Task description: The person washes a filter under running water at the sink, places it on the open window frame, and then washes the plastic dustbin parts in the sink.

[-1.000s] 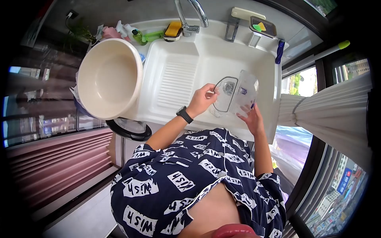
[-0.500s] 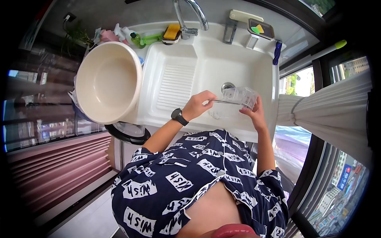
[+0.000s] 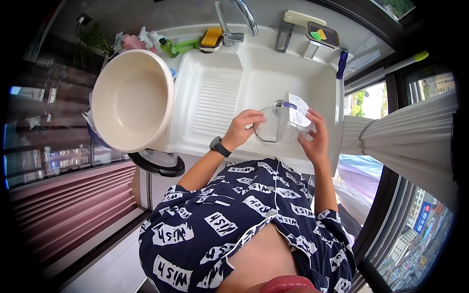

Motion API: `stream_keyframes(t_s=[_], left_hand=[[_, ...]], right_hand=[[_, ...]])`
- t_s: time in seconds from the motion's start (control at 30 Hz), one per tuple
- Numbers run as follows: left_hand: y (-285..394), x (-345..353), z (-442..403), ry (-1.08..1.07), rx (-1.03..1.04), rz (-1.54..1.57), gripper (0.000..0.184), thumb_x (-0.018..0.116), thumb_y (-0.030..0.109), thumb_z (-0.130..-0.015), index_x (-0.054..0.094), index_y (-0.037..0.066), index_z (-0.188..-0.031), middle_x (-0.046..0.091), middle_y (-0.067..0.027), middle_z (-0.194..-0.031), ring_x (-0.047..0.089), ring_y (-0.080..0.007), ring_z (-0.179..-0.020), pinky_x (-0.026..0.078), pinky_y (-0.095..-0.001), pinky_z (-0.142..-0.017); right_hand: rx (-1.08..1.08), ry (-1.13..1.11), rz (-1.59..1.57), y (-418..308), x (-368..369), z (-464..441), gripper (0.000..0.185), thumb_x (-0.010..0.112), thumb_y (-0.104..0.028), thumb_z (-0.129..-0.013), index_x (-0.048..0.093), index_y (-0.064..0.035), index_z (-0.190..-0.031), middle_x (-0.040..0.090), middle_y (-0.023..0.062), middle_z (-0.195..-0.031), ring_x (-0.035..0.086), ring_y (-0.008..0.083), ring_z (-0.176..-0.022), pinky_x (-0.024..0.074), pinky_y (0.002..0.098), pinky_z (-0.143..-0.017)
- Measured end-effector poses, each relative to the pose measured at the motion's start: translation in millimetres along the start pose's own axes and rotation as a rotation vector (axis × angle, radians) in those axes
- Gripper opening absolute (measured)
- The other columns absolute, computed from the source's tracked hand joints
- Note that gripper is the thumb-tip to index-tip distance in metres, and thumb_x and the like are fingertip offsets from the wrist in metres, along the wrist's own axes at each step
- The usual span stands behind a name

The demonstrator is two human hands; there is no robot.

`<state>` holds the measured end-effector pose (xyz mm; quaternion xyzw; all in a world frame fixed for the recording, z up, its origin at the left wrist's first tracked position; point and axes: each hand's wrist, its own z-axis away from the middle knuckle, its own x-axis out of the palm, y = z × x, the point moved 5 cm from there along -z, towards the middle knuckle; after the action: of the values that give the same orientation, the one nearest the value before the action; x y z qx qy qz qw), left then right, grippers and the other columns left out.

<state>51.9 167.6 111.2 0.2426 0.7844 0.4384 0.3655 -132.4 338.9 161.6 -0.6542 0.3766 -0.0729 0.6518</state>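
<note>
Over the sink (image 3: 273, 73) I hold a clear plastic container (image 3: 289, 134) between both hands. A white label (image 3: 297, 112) with a purple patch covers part of its right side. My right hand (image 3: 317, 136) grips that side, thumb below and fingers near the label. At the left, a clear rounded part with a dark edge, which looks like a lid (image 3: 266, 131), is pinched at its rim by my left hand (image 3: 243, 128). Whether lid and container are joined, I cannot tell. A drain (image 3: 277, 104) lies just behind them.
To the left stands a large cream basin (image 3: 132, 102). Behind the sink are a chrome faucet (image 3: 234, 36), a yellow sponge (image 3: 212, 36), a green bottle (image 3: 167, 48) and a soap holder (image 3: 322, 35). A ribbed washboard slope (image 3: 217, 105) fills the sink's left part.
The container has been turned so its white label faces up. The clear lid-like part, seen edge-on before, now shows its round face. My left hand has shifted only slightly.
</note>
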Motion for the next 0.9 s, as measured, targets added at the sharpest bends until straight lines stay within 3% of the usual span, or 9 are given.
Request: stream_keyframes(t_s=[0.17,0.27,0.37,0.47,0.57,0.67,0.8,0.9], left_hand=[[-0.6,-4.2,-4.2,0.067,0.011,-0.014,0.034,0.069,-0.011,-0.082,0.076,0.009,-0.109,0.070,-0.0096,-0.114,0.068,-0.0229,-0.096,0.056,-0.0302,-0.081],[-10.4,2.0,-3.7,0.029,-0.097,-0.040,0.032,0.067,-0.009,-0.083,0.076,0.010,-0.107,0.070,-0.0103,-0.113,0.069,-0.0234,-0.094,0.057,-0.0296,-0.078],[-5.9,5.6,-6.1,0.070,-0.123,-0.001,0.031,0.066,-0.008,-0.084,0.076,0.010,-0.107,0.071,-0.0112,-0.111,0.070,-0.0231,-0.093,0.056,-0.0293,-0.078],[-9.4,7.2,-3.2,0.086,-0.154,0.064,0.032,0.065,-0.010,-0.083,0.076,0.009,-0.107,0.072,-0.0120,-0.110,0.070,-0.0230,-0.092,0.056,-0.0293,-0.077],[-16.4,11.1,-10.5,0.116,-0.156,0.057,0.032,0.063,-0.011,-0.083,0.075,0.007,-0.107,0.072,-0.0120,-0.110,0.070,-0.0225,-0.092,0.056,-0.0292,-0.076],[-29.1,16.4,-13.2,0.058,-0.167,-0.002,0.032,0.062,-0.012,-0.083,0.076,0.007,-0.104,0.072,-0.0118,-0.109,0.070,-0.0226,-0.091,0.055,-0.0292,-0.078],[-32.7,16.9,-10.1,0.058,-0.228,0.038,0.026,0.064,-0.006,-0.085,0.075,0.006,-0.106,0.073,-0.0118,-0.106,0.071,-0.0224,-0.093,0.055,-0.0293,-0.082],[-35.6,15.8,-8.4,0.083,-0.245,0.022,0.023,0.066,0.001,-0.088,0.073,0.004,-0.110,0.074,-0.0115,-0.105,0.071,-0.0208,-0.094,0.055,-0.0293,-0.083]], right_hand=[[-0.119,0.041,0.056,-14.1,-0.1,5.9,0.061,0.070,0.012,-0.073,0.058,-0.0118,-0.128,0.051,0.0108,-0.142,0.051,0.0301,-0.132,0.0577,0.0407,-0.095],[-0.004,0.035,0.028,-10.8,0.9,1.1,0.064,0.070,0.014,-0.070,0.059,-0.0112,-0.128,0.052,0.0106,-0.142,0.050,0.0317,-0.134,0.0567,0.0415,-0.097],[-0.095,0.053,0.082,-8.4,0.3,3.9,0.064,0.070,0.015,-0.069,0.059,-0.0108,-0.127,0.052,0.0104,-0.142,0.050,0.0322,-0.134,0.0565,0.0413,-0.098],[-0.011,0.099,0.003,-10.0,-2.9,5.4,0.063,0.069,0.016,-0.070,0.060,-0.0105,-0.127,0.052,0.0104,-0.142,0.051,0.0316,-0.133,0.0570,0.0402,-0.097],[-0.352,0.097,0.276,-6.8,-1.6,3.1,0.063,0.068,0.016,-0.072,0.059,-0.0108,-0.128,0.051,0.0108,-0.142,0.052,0.0300,-0.132,0.0585,0.0383,-0.095],[0.008,0.086,0.058,16.7,4.3,-5.9,0.062,0.066,0.015,-0.073,0.058,-0.0108,-0.129,0.053,0.0109,-0.141,0.054,0.0265,-0.129,0.0605,0.0356,-0.089],[0.002,0.079,0.102,34.9,5.9,-3.0,0.061,0.070,0.008,-0.075,0.056,-0.0075,-0.132,0.055,0.0114,-0.137,0.059,0.0252,-0.121,0.0610,0.0344,-0.086],[0.162,0.078,-0.006,57.9,7.2,-2.0,0.060,0.073,0.001,-0.076,0.053,-0.0020,-0.133,0.057,0.0137,-0.131,0.063,0.0251,-0.114,0.0613,0.0349,-0.083]])
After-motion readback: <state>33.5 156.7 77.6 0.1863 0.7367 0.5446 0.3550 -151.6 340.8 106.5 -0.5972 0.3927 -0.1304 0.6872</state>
